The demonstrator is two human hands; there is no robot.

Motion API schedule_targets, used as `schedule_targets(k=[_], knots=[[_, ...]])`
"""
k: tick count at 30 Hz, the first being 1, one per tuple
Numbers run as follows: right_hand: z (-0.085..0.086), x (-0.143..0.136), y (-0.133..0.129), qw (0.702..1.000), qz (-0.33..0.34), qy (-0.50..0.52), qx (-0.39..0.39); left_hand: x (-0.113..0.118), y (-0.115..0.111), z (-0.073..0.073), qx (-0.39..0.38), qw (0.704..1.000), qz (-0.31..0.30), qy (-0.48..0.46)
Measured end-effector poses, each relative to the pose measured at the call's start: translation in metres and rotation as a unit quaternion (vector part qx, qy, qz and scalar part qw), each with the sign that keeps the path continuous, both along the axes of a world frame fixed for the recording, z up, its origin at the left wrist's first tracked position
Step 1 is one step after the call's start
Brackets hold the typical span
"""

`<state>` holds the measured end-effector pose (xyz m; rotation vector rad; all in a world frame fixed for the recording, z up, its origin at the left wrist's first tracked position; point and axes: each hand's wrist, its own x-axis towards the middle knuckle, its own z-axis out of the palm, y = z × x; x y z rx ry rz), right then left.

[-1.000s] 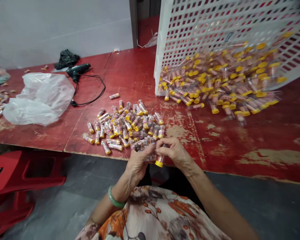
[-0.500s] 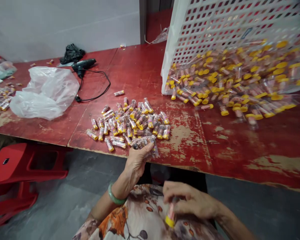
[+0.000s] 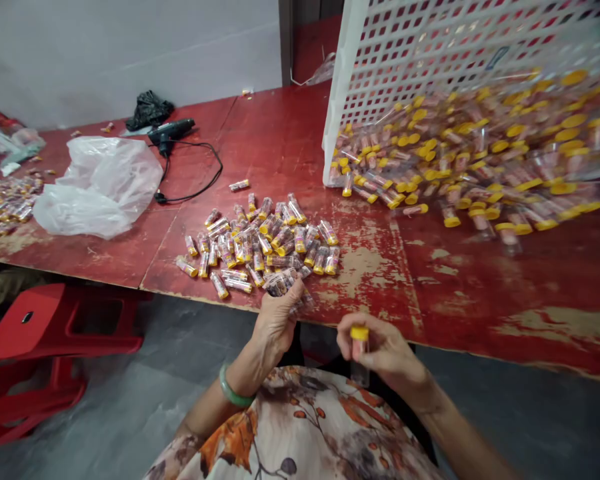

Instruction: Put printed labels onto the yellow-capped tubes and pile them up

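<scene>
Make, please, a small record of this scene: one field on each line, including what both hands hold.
Left hand: holds printed plastic pieces
Right hand: holds one tube, yellow cap upward
Surface: red table, paint worn in patches
Table front: pile of printed tubes
Table right: white perforated crate, yellow-capped tubes at its opening
Table left: crumpled white bag, dark corded tool
Floor left: red stool

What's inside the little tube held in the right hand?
Something pink shows through the clear tube near its yellow cap. The right hand covers part, hiding what lies there.
</scene>
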<state>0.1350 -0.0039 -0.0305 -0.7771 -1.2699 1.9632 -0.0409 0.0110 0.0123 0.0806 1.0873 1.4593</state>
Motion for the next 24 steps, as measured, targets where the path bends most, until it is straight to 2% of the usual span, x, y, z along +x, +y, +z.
schedule_targets(k=[2,3,6,8,11,14,18,21,24], knots=[[0.002,-0.014,0.006,0.99,-0.116,0.048,-0.071,0.002,0.0,-0.001,-0.001,1.0,0.006,0.001],[0.003,-0.022,0.008,0.983,-0.15,0.043,-0.101,0.002,0.0,-0.001,0.005,1.0,0.01,0.001],[0.008,-0.038,0.01,0.971,-0.181,0.016,-0.158,0.002,0.002,-0.005,0.01,1.0,0.02,-0.003],[0.012,-0.041,0.009,0.968,-0.197,0.033,-0.149,0.002,0.004,-0.009,-0.013,1.0,0.018,-0.02],[0.017,-0.037,0.008,0.967,-0.24,0.055,-0.062,0.0,0.008,-0.014,-0.048,0.997,0.002,-0.054],[0.017,-0.033,0.006,0.96,-0.273,0.027,0.048,0.001,0.009,-0.017,-0.064,0.995,-0.025,-0.073],[0.014,-0.034,0.004,0.94,-0.311,-0.012,0.142,0.003,0.01,-0.015,-0.075,0.992,-0.046,-0.085],[0.013,-0.035,0.002,0.909,-0.348,-0.068,0.218,0.006,0.009,-0.01,-0.087,0.991,-0.043,-0.096],[0.014,-0.035,0.0,0.857,-0.375,-0.135,0.326,0.01,0.008,-0.007,-0.082,0.992,-0.037,-0.094]])
